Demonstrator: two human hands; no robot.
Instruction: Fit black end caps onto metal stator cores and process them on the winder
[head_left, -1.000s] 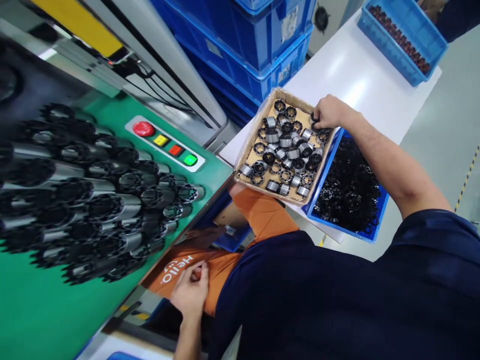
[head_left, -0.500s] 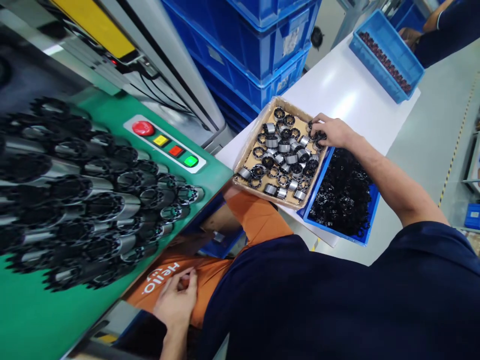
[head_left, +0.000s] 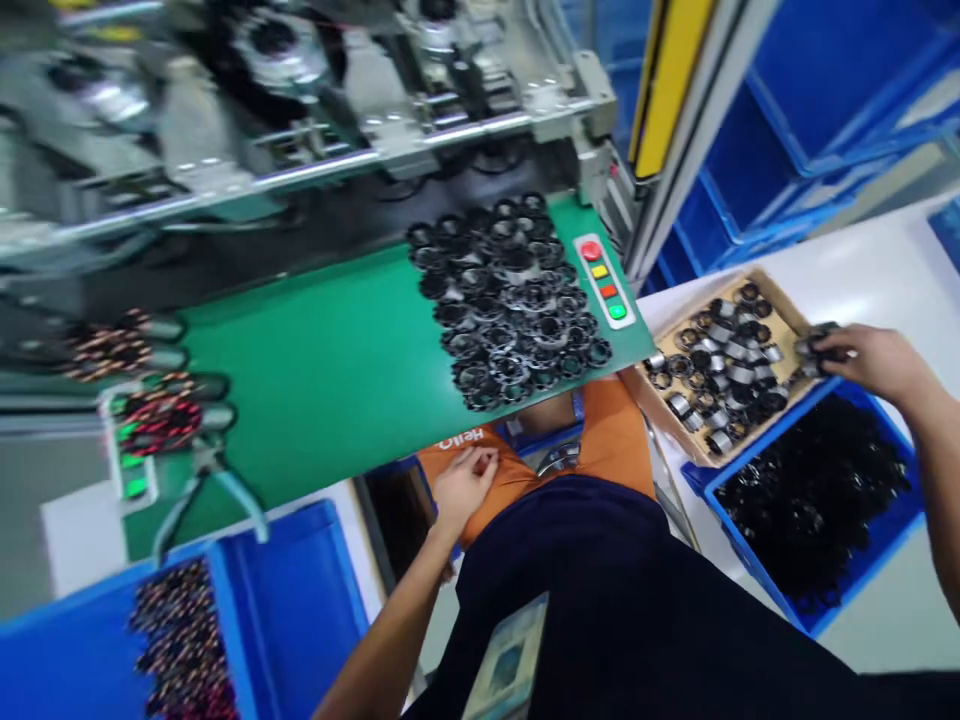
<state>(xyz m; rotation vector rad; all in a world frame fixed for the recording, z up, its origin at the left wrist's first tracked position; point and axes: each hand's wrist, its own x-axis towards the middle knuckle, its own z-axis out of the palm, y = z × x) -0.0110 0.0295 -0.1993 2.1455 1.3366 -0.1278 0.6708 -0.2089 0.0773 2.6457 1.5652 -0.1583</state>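
Observation:
My right hand (head_left: 874,360) grips a stator core (head_left: 816,352), a steel ring with black insulating ends, over the right edge of a shallow cardboard box (head_left: 651,398). Other such cores (head_left: 739,350) lie loosely in that box, some upright and some on their sides. My left hand (head_left: 463,487) rests on my orange-clad thigh, its fingers loosely curled with nothing visible in them. A dense block of cores (head_left: 510,300) stands in rows on the green bench (head_left: 322,350) ahead of me.
A blue bin of black plastic parts (head_left: 817,500) stands beside the box. Cutting pliers (head_left: 206,480) and copper-wound stators (head_left: 161,420) lie on the bench's left. Blue bins (head_left: 300,590) stand lower left. A button panel (head_left: 604,282) sits on the bench's right, machinery (head_left: 360,110) behind.
My view has swung left, bringing the whole green bench into sight. My right hand now holds a core at the box's edge. My left hand stays on my thigh.

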